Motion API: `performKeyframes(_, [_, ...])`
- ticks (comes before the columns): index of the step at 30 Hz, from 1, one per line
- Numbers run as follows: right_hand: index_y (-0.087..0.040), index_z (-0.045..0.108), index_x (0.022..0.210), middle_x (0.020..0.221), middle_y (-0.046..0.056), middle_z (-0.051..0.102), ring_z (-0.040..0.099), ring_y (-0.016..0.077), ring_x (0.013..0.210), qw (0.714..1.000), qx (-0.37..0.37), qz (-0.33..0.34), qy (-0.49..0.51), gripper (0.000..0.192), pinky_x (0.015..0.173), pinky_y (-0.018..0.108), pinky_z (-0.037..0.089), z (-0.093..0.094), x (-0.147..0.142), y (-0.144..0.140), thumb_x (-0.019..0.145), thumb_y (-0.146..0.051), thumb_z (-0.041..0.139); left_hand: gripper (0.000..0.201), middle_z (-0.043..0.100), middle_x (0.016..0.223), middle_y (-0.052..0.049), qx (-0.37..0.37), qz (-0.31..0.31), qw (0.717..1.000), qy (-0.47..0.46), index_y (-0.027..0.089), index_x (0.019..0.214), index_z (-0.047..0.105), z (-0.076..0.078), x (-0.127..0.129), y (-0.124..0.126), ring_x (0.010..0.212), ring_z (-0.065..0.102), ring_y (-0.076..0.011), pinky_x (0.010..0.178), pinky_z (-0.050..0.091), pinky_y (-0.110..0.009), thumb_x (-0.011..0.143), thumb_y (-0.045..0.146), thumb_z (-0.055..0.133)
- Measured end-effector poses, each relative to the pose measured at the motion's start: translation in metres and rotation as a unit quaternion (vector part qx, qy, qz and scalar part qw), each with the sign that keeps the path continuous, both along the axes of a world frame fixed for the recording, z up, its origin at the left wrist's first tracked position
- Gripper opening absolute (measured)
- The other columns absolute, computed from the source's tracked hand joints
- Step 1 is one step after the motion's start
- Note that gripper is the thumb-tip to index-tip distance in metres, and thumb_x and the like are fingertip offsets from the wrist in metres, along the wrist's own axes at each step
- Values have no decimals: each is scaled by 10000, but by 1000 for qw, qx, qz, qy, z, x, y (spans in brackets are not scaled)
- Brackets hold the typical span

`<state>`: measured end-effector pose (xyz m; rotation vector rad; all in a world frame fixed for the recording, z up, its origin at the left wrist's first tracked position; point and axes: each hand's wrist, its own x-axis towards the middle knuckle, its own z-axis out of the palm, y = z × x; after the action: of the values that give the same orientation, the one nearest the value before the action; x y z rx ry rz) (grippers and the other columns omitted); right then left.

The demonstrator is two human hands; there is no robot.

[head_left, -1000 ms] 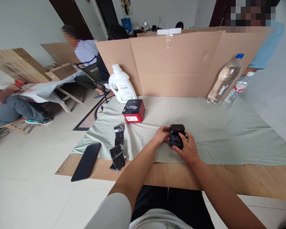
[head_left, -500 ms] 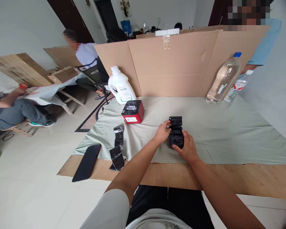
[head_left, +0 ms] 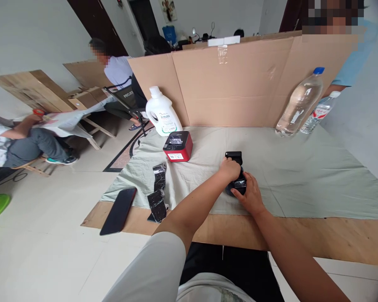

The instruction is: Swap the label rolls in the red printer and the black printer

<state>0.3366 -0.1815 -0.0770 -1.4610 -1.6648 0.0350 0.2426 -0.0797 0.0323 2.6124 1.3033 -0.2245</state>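
Observation:
A small black device (head_left: 234,157) with a hinged lid stands on the grey cloth (head_left: 286,167) in front of me. My left hand (head_left: 229,168) lies over its top and covers most of the body. My right hand (head_left: 249,193) grips its near right side, fingers curled on the casing. The lid is tipped up at the far end; the inside is hidden by my hands.
A red and black box-shaped device (head_left: 178,146) and a white jug (head_left: 162,112) stand at the left. Black wrapped pieces (head_left: 157,191) and a phone (head_left: 119,210) lie near the left edge. Two water bottles (head_left: 300,102) lean on the cardboard screen (head_left: 239,84). Other people sit nearby.
The lid of the black device has swung up. My left hand moved from its left side onto its top, and my right hand slid lower on the casing.

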Motion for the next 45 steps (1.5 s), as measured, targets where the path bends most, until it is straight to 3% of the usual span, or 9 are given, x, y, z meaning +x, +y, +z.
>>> performKeyframes(5, [-135,399,1362,1304,207,494,463,330,1235,1000,-2,-4,7,777,1016,569,426,-1,2,1,809,-665,528,252,677,1059,-176,2,38,999,12,120,950,689,0,-2,5,1132,525,-327,978,361,-429,714,207,669])
performKeyframes(8, [-119,410,1347,1293,212,502,471,334,1224,1000,-4,-2,10,805,1017,564,427,-1,3,1,796,-696,518,331,684,1005,-108,-63,88,988,-111,146,966,652,9,-15,11,1003,601,-271,875,456,-360,656,249,712])
performKeyframes(11, [-118,404,1349,1291,208,504,468,338,1227,1000,-10,3,9,838,1022,566,418,1,5,0,780,-724,514,310,665,932,-44,-165,100,935,-296,146,989,602,29,-48,18,833,625,-170,725,492,-266,687,206,641])
performKeyframes(13, [-124,405,1348,1295,204,503,467,336,1227,1000,-19,4,7,835,1024,562,414,1,5,-1,781,-728,508,285,641,882,-22,-249,86,900,-349,146,965,580,45,-85,20,768,610,-136,669,486,-241,687,193,619])
performKeyframes(17, [-149,392,1362,1311,194,486,453,335,1227,999,-41,-4,3,827,1009,562,416,1,3,0,780,-724,512,292,591,764,11,-349,96,909,-210,157,828,563,61,-173,13,725,594,-145,641,487,-245,579,224,701])
performKeyframes(23, [-149,386,1368,1315,198,481,440,337,1236,999,-47,-14,-5,831,1009,560,410,1,-1,1,785,-732,490,341,657,952,-49,-291,142,946,36,177,878,584,34,-252,-26,837,620,-205,688,474,-263,602,332,712])
performKeyframes(28, [-140,413,1351,1308,197,497,461,331,1226,999,-48,-17,-2,845,1013,549,417,2,-1,1,782,-763,458,264,678,1034,-56,-247,135,958,48,198,979,598,27,-276,-49,946,630,-208,771,462,-250,749,324,568])
performKeyframes(39, [-153,401,1368,1296,192,508,476,331,1211,999,-48,-7,12,790,1001,574,419,1,1,1,813,-711,471,265,653,943,-71,-160,107,973,125,207,835,629,8,-295,-84,942,600,-272,742,433,-302,579,142,617])
performKeyframes(45, [-160,394,1379,1308,186,493,469,325,1211,998,-67,-11,20,762,995,561,427,1,-1,-1,827,-677,484,170,635,771,-31,-280,107,940,164,202,685,653,43,-285,-89,762,591,-243,631,406,-286,516,216,652])
